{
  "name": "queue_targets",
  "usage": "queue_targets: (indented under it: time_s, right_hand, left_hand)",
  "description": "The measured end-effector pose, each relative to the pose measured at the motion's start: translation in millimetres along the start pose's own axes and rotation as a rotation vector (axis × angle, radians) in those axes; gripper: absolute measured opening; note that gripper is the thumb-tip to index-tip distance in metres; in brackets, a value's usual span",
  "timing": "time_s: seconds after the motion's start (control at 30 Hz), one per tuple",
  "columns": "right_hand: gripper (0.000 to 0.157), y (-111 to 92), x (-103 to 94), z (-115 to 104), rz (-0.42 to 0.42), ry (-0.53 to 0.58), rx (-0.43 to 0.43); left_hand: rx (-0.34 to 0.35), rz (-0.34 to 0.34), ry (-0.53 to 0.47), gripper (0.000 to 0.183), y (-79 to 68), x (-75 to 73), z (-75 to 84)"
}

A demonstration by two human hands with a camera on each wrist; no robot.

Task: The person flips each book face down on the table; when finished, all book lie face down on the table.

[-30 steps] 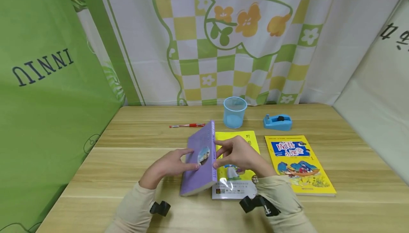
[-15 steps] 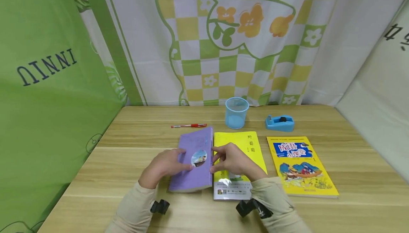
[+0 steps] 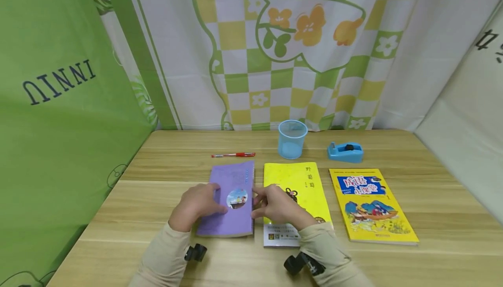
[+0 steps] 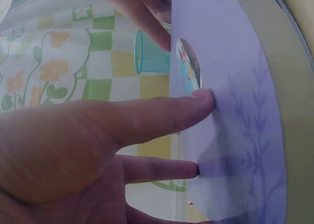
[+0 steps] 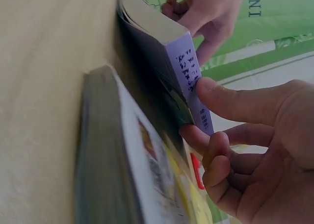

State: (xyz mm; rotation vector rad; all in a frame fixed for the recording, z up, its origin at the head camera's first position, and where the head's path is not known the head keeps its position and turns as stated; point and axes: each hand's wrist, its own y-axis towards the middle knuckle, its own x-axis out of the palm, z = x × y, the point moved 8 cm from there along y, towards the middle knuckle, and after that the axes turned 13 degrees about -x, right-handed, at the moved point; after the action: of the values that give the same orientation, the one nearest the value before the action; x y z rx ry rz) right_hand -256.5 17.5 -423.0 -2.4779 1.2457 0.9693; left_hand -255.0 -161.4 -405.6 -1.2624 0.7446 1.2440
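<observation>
- The left hand (image 3: 193, 204), fingers extended, is pressing a purple paperback book (image 3: 237, 199).
- The right hand (image 3: 277, 208) is pinching its spine above the wooden bench (image 3: 118, 217).
- The book is sitting beside a yellow-and-white paperback (image 3: 288, 174).

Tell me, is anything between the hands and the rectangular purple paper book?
Nothing visible: the left hand touches the cover of the purple book; the right hand grips its spine. The yellow-and-white paper book lies alongside.
</observation>
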Motion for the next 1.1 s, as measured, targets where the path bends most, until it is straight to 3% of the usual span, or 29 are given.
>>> queue_targets:
  time_s: [0.73,1.0,1.1]
  right_hand:
    - [0.063,1.5,13.0,2.3,-0.048,-0.054,-0.007]
    - [0.044,2.6,13.6,3.0,-0.039,-0.102,0.001]
    - [0.049,2.9,13.7,2.3,-0.035,-0.115,0.002]
  left_hand:
    - [-0.028,0.028,0.04,0.072,0.8,0.2,-2.7]
    - [-0.013,0.055,0.034,0.071,0.7,-0.2,-1.4]
    - [-0.015,0.057,0.034,0.072,0.0,-0.8,-1.0]
